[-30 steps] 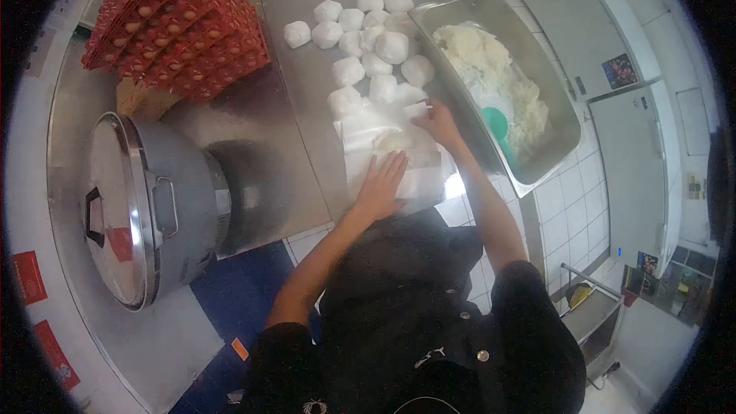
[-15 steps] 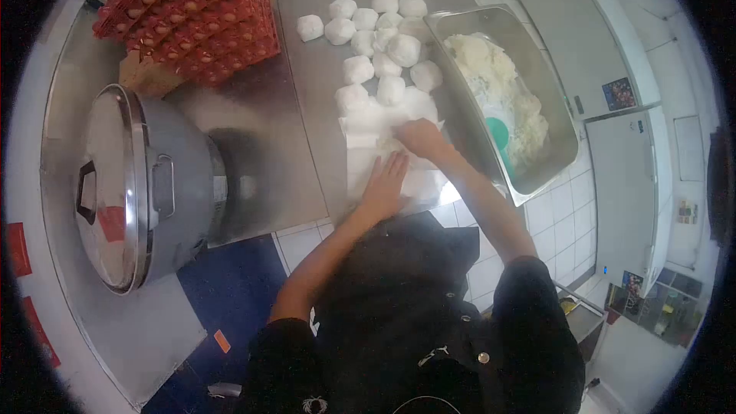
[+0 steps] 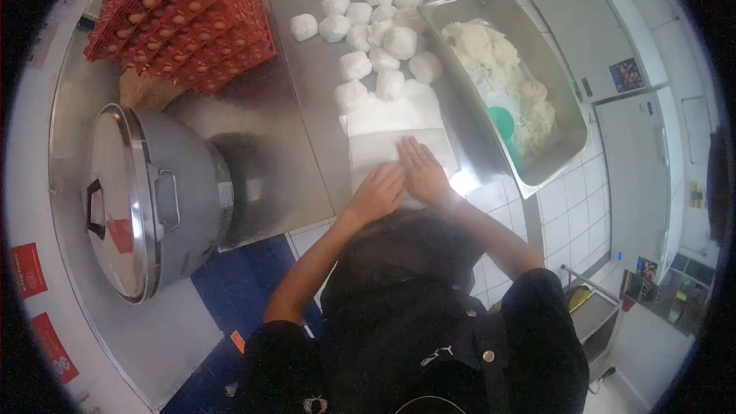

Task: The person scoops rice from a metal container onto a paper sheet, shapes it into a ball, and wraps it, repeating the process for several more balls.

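Several white sheets of paper [image 3: 399,111] lie on the steel table, the lower part creased or folded across. My left hand [image 3: 380,190] rests on the near end of the paper with bent, closed fingers, apparently gripping its edge. Beside it, almost touching, my right hand [image 3: 425,174] lies on the paper with its fingers straight and flat. Whatever is under the hands is hidden. Just beyond the sheets, white paper-wrapped balls [image 3: 389,85] sit in a loose cluster, some stacked on others.
To the right, a deep steel pan [image 3: 524,181] holds white rice [image 3: 491,50] and a green scoop [image 3: 502,124]. A large lidded pot [image 3: 180,192] stands left. Behind it rise stacked red trays of eggs [image 3: 192,31]. The table's near edge is at my apron.
Both hands have drawn back toward my body along the paper. My right hand has gone from closed to flat. The white stuff between the hands no longer shows. The view has shifted slightly.
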